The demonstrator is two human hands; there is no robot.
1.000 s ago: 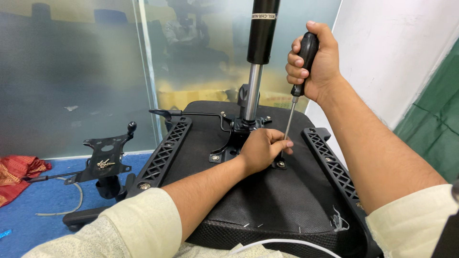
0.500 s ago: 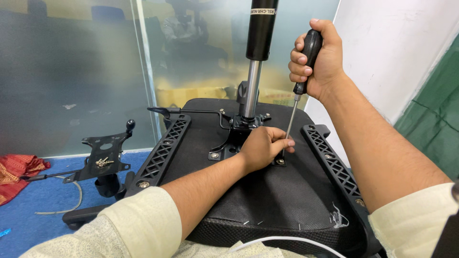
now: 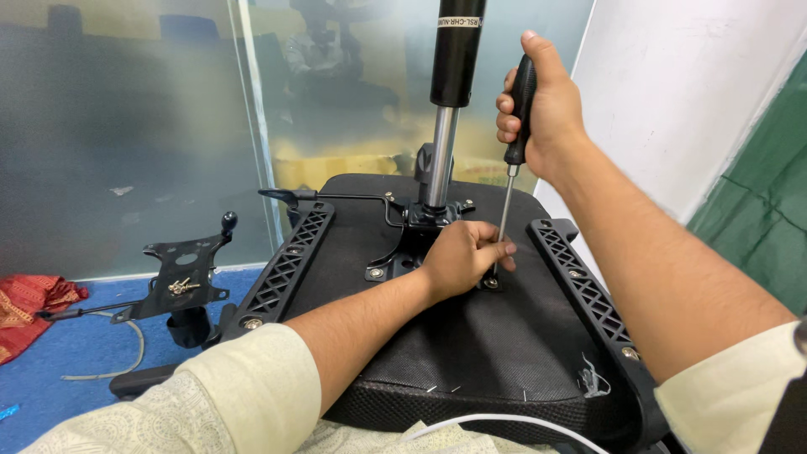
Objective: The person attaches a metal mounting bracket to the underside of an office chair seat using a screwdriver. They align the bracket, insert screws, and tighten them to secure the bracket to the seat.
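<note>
Head view is showing the right hand wrapping a screwdriver handle beside the gas cylinder, while the left hand is pinching its tip at a screw on the upturned chair seat. Left of the cylinder, a metal bracket is lying on blue floor.

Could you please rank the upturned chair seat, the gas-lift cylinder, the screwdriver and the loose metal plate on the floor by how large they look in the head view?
1. Upturned chair seat
2. Gas-lift cylinder
3. Screwdriver, held by the right hand and steadied by the left hand
4. Loose metal plate

The last two look close; the plate lies farther away, so that order is unsure.
</note>
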